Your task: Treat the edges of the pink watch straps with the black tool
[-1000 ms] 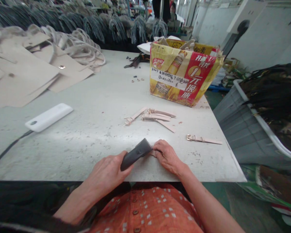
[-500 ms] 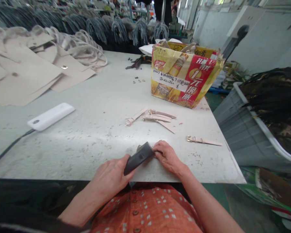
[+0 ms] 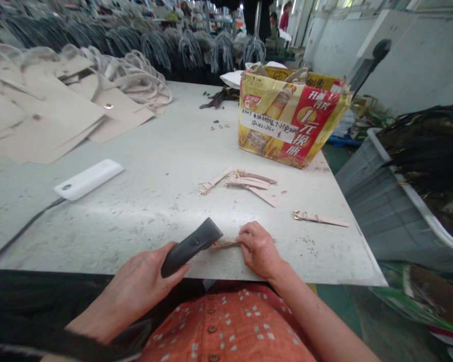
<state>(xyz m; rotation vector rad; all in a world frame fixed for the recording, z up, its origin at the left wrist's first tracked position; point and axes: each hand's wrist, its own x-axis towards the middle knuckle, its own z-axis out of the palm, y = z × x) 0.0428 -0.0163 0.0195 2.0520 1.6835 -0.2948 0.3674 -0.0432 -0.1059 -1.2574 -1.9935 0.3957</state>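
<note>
My left hand (image 3: 136, 284) is wrapped around a dark grey handheld tool (image 3: 192, 246), blunt-ended and about palm length; its exact kind is unclear. My right hand (image 3: 259, 250) pinches a small buckle strap (image 3: 225, 244) low over the table's near edge. The strap's left end shows below the tool's tip, while my fingers cover the rest. Beyond my hands lies a loose pile of pale pink buckle straps (image 3: 251, 182). One more buckle strap (image 3: 320, 219) rests by itself to the right.
A yellow and red cardboard box (image 3: 272, 115) stands at the table's back right. On the left are a white corded device (image 3: 88, 180) and stacked beige pieces (image 3: 53, 110). Dark scraps (image 3: 221, 95) lie near the box. Beside the table stands a grey bin (image 3: 373, 186) heaped with dark material.
The tool in my left hand has moved left, away from my right hand's fingers, so the strap's left end now shows. My right hand keeps its pinch. The view has shifted slightly.
</note>
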